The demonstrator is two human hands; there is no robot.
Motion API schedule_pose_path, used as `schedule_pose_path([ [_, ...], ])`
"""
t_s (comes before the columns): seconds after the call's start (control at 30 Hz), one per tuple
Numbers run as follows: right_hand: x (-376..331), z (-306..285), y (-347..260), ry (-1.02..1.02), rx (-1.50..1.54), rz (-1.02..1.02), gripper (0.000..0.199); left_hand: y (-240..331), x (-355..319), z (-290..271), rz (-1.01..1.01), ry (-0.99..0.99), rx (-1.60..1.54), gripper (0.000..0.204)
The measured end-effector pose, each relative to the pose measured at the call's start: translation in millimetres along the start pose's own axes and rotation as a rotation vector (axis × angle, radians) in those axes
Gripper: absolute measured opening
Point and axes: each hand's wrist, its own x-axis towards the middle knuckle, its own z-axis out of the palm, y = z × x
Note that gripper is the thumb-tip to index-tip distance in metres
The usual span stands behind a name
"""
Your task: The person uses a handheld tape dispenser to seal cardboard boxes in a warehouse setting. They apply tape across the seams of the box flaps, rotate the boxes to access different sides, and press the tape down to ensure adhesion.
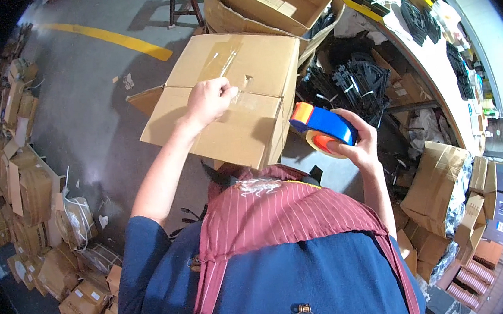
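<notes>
Grey floor (93,81) spreads around us. The right hand (355,138) wraps its fingers round a tape dispenser (332,122) off the right edge of the cardboard box (234,135), likely leaving the top seam (264,96) reachable; the left hand (210,102), fingers curled closed, sits mid-seam, perhaps steadying the box.

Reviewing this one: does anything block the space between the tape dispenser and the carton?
Nothing visible does: between the tape dispenser in the right hand and the carton is open space. The left hand is over the carton's top.
</notes>
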Motion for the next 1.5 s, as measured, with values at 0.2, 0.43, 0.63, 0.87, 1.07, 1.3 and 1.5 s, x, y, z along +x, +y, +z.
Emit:
schedule_pose_path([
  [0.2, -2.4, 11.4, 26.5, 0.030, -0.036, -0.003, 0.069, -11.1, 9.0, -1.4, -0.064, -0.097, 0.128, 0.030],
  [0.43, -10.6, 25.4, 45.0, -0.050, -0.133, 0.079, 0.071, -31.3, -16.4, 13.0, -0.130, -0.190, 0.513, 0.048],
  [0.63, -17.1, 30.5, 53.2, -0.037, -0.144, 0.072, 0.075, -23.8, -14.7, -46.2, -0.123, -0.212, 0.940, 0.047],
  [0.87, -14.4, 31.4, 70.9, -0.088, -0.206, -0.050, 0.091, -5.0, -58.1, 34.8, 0.482, -0.306, 0.549, 0.085],
  [1.07, -13.4, 34.8, 90.1, -0.162, -0.296, -0.188, 0.087, -98.2, -74.9, -35.0, -0.512, -0.251, 0.801, 0.104],
  [1.3, -6.4, 66.8, 124.5, -0.232, -0.187, -0.180, 0.092, -148.3, -162.8, -6.0, -0.616, 0.168, 0.177, 0.081],
  [1.5, 5.4, 77.6, 137.4, -0.254, -0.116, -0.187, 0.090, -112.5, -196.9, 56.3, -0.523, 0.127, -1.017, 0.049],
])
